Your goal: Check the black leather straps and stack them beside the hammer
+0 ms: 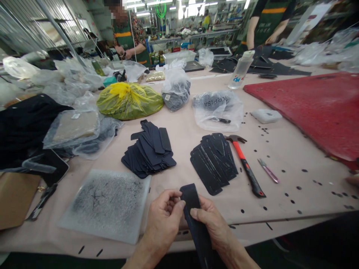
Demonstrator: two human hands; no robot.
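Observation:
A long dark strip of leather-like material (198, 231) hangs upright over the table's front edge, its top end bent over. My right hand (209, 218) grips it from the right, thumb pressed on its face. At the strip's top left edge, my left hand (165, 211) pinches with thumb and fingers; the strip's corner is between them. Beyond my hands lies a fanned pile of dark pieces (148, 151). To its right is a second pile of dark strips (211, 162) with light marks along their edges.
A translucent cutting board (109, 203) lies left of my hands. A hammer (245, 168) and thread snips (268, 171) lie to the right, among small black discs. A yellow bag (129, 100), clear bags and a bottle (241, 70) stand farther back. A red sheet (311, 108) covers the right. Two people stand across the table.

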